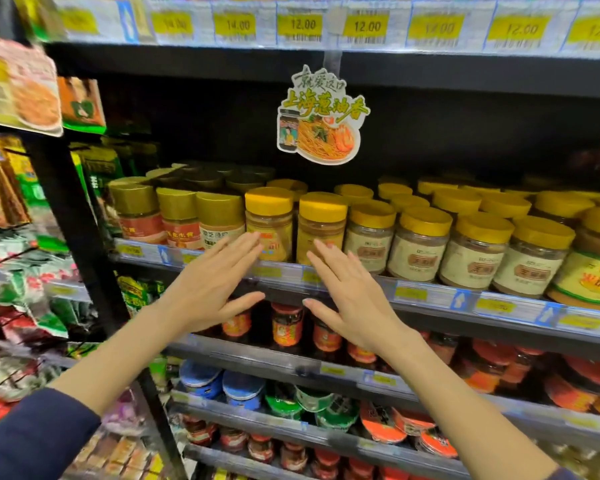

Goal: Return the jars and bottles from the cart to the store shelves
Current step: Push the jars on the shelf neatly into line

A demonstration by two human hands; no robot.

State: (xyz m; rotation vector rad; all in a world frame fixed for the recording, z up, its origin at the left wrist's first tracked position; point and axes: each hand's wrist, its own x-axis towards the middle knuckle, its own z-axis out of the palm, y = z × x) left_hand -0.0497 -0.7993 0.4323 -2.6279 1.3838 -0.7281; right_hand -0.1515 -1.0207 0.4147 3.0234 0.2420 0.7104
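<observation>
Left hand: the left hand (215, 285) is open and empty, with its fingers straight and close together and its thumb spread out to the side. It is raised in front of the jar shelf.
Right hand: the right hand (349, 299) is held the same way, flat, empty and thumb out. It is just beside the left hand, and a gap separates the two.
Left jar: a yellow-lidded jar (271, 220) stands upright at the shelf front, just past the left fingertips (253, 239). They overlap its lower label, but contact cannot be told.
Right jar: a second yellow-lidded jar (323, 223) stands beside the first, behind the right fingertips (317, 245). Again contact cannot be told.
Shelf edge: the price strip (430, 294) runs under both jars and passes behind both hands.
Outboard of the left hand: gold-lidded jars (179, 216) with red and pale labels, and further out hanging packets (25, 188).
Outboard of the right hand: rows of pale-labelled jars (420, 244) with yellow lids.
Below the hands: red-lidded sauce jars (286, 325) on the next shelf down.
Above the hands: a noodle promo sign (321, 119) hangs from the upper shelf, under yellow price tags (302, 26).
Sleeve: a dark blue sleeve (32, 438) covers the left forearm near the camera.
</observation>
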